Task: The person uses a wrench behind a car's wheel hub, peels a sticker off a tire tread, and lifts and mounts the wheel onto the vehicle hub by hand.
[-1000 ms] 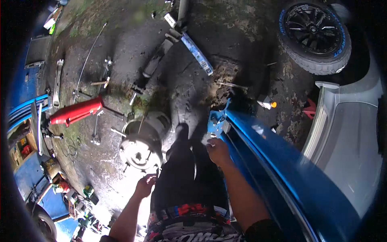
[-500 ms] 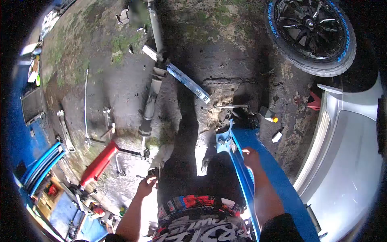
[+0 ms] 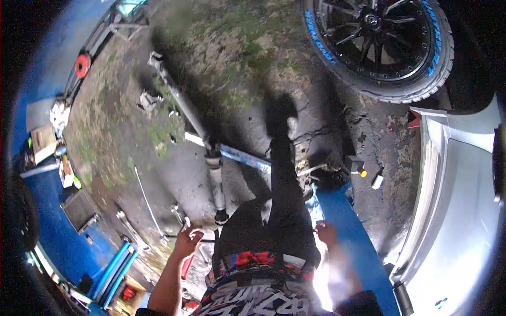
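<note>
Head view: person upright on stained, mossy ground (image 3: 126, 131), dark-trousered legs (image 3: 287, 184) below the camera. Left hand (image 3: 188, 242) free at the hip, fingers loosely curled, gap at the thumb. Right hand (image 3: 327, 233) over the blue beam (image 3: 353, 226), fingers half bent; can't tell if it grips or touches anything.

Nearest to left hand: long metal shaft (image 3: 217, 184), on the ground ahead, near end close to that hand but apart from it, far end angled up-left in frame. Long flat box (image 3: 245, 157) lies crosswise at the shaft's mid joint, blue side to the right, white end to the left. Thin rod (image 3: 147, 200) and big wrench (image 3: 130, 229) lie left of the left hand. Red metal part (image 3: 187, 267) just shows by the left forearm.

Blue beam runs along the person's right side, far end near a bottle with an orange cap (image 3: 362, 173) and a small white box (image 3: 377, 181). Spoked wheel (image 3: 375, 39), blue lettering on the tyre, upper right. Silver car panel (image 3: 461, 210) along the right edge.
</note>
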Available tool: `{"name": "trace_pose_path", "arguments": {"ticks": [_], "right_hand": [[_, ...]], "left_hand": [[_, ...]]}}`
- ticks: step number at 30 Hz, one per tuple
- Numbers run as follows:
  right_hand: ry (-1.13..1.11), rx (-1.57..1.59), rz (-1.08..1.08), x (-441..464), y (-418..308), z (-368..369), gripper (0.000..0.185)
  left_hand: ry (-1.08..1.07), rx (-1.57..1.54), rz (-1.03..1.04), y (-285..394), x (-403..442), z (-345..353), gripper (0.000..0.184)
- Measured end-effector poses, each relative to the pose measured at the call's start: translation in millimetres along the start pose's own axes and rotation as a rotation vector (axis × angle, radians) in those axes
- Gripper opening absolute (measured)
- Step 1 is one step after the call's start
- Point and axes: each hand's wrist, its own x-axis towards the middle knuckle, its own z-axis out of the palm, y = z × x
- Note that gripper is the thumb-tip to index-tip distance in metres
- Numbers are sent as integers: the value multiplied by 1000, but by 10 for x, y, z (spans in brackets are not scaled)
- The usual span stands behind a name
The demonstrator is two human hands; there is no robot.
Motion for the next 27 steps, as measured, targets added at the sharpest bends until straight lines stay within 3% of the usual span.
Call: {"name": "trace_pose_path", "arguments": {"ticks": [1,3,6,7,8,10,11,14,17,19,20,21,23,24,25,27], "right_hand": [[-9,-1,40,146,168,145,20],[-4,-241,-88,241,-490,-184,16],[80,-10,-60,584,-1235,-447,16],[96,-129,-163,780,-1463,-504,19],[99,53,-118,909,-1714,-613,20],[88,346,40,981,-2501,-1044,23],[223,299,-163,1130,-2738,-1107,22],[287,289,-138,1270,-3341,-1411,20],[345,343,-93,1337,-3772,-1566,17],[378,394,-58,1445,-3881,-1537,14],[452,600,-121,1635,-3653,-1187,14],[445,333,-69,1460,-3950,-1474,12],[558,280,-78,1526,-4015,-1417,12],[606,327,-60,1446,-4144,-1397,11],[575,306,-62,1436,-4182,-1246,11],[546,262,-87,1667,-4262,-945,13]], "left_hand": [[-3,15,1,226,142,-121,51],[35,-79,-18,589,428,-342,43],[-5,143,80,1387,849,-766,39],[-6,137,71,1652,992,-876,37],[0,178,47,2178,1037,-961,36],[2,195,238,2599,1262,-1226,35],[-12,244,279,2971,1312,-1319,34],[-44,331,348,3896,1510,-1546,33],[-65,445,296,4198,1836,-1914,31],[-178,671,501,3996,2293,-2335,31],[-241,733,611,3923,2535,-2571,31],[-263,703,520,4126,2706,-2774,32],[-309,644,332,4555,3075,-3131,34],[-293,1081,751,4428,3553,-3562,32],[-272,952,689,4710,3600,-3843,30],[-169,1065,975,5475,3867,-4326,26]]}}
